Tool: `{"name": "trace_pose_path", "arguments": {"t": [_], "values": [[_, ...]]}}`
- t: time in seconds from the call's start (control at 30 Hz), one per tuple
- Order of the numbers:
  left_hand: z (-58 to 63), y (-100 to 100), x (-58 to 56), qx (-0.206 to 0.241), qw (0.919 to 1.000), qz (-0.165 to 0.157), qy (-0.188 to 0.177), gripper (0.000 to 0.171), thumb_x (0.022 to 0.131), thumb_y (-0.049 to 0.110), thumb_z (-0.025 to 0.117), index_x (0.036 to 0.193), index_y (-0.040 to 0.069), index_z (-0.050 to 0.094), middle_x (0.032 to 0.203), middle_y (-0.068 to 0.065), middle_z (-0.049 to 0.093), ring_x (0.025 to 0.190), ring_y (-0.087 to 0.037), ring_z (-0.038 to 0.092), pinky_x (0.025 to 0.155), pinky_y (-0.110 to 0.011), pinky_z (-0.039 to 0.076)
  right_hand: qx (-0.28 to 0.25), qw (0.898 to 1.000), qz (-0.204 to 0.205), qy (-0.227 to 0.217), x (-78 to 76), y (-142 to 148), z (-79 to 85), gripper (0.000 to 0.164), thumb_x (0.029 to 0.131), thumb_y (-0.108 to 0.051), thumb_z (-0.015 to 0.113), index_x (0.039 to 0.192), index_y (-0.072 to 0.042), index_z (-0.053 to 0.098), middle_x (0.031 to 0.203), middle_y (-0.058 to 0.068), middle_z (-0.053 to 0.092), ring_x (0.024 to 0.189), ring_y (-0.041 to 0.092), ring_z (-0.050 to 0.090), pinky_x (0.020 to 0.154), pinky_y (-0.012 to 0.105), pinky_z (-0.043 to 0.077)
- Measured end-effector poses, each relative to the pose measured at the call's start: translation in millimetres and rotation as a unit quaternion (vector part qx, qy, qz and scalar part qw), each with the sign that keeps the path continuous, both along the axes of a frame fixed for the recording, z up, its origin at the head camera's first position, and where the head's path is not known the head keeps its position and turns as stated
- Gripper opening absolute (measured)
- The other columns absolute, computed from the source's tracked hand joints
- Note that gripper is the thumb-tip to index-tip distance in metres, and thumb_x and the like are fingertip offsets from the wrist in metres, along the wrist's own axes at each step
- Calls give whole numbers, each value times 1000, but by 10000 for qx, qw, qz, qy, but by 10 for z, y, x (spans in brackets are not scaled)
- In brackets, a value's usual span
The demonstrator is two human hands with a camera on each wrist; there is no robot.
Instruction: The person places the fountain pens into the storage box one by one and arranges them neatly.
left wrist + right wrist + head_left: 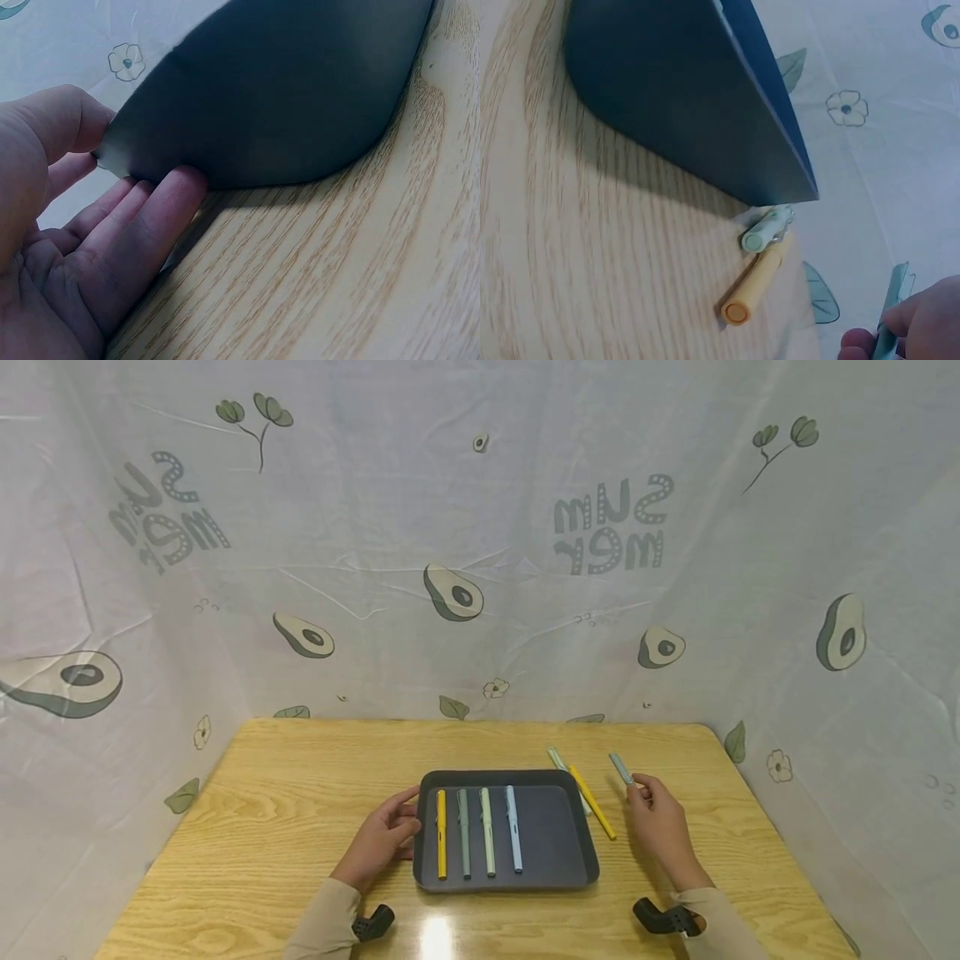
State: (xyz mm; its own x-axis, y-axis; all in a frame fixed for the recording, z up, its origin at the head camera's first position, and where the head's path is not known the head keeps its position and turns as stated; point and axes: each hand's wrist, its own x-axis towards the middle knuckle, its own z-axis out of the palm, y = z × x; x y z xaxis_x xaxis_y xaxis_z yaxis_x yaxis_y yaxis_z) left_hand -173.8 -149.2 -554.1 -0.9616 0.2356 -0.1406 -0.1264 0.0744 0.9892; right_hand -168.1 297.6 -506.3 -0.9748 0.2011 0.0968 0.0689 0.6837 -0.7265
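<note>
My left hand (384, 839) grips the left side of a dark grey tray (581, 827); in the left wrist view its fingers (176, 199) lie against the outer wall and rim. Inside the tray, a yellow pen (442, 835), a dark green pen (464, 835), a pale green pen (487, 832) and a light blue pen (513, 829) lie side by side. To the right of the tray, my right hand (663, 827) pinches a grey-green pen (619, 767) between thumb and fingers, its clip end pointing away.
Just right of the tray, another yellow pen (592, 802) lies slanted on the wooden table (300, 802) against another pale green pen (556, 757), partly hidden by the tray's rim. A printed curtain (390, 527) encloses the table at the back and sides.
</note>
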Motion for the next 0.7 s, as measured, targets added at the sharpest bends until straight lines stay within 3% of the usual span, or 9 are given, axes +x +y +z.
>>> {"name": "trace_pose_path", "arguments": {"t": [0.27,0.37,0.5,0.7], "values": [[-21,-4,-22,10,10000,61,-77,60,102,9,63,158,18,44,137,-18,57,111,-26,65,77,-43,63,66,9997,-86,236,57,-54,98,30,106,-23,60,126,-2,68,100,16,70,67,19,54,52,28,43],[-20,-6,-21,26,10000,49,-51,60,102,9,63,158,17,43,137,-19,57,111,-26,65,77,-43,63,150,9994,-31,301,87,-88,142,27,103,-20,64,122,-3,71,107,18,71,80,27,64,61,31,50],[-15,-7,-18,44,10000,27,-44,60,102,9,63,158,17,43,136,-20,57,111,-26,65,77,-43,63,324,9988,55,351,116,-133,199,23,100,-16,69,119,-3,73,110,18,68,98,32,65,74,37,53],[-10,-8,-10,70,10000,17,-50,60,102,8,62,158,17,43,137,-19,56,111,-26,65,77,-44,63,318,9992,172,140,137,-187,268,25,97,-15,73,118,-1,73,95,10,70,81,21,61,62,28,48]]}}
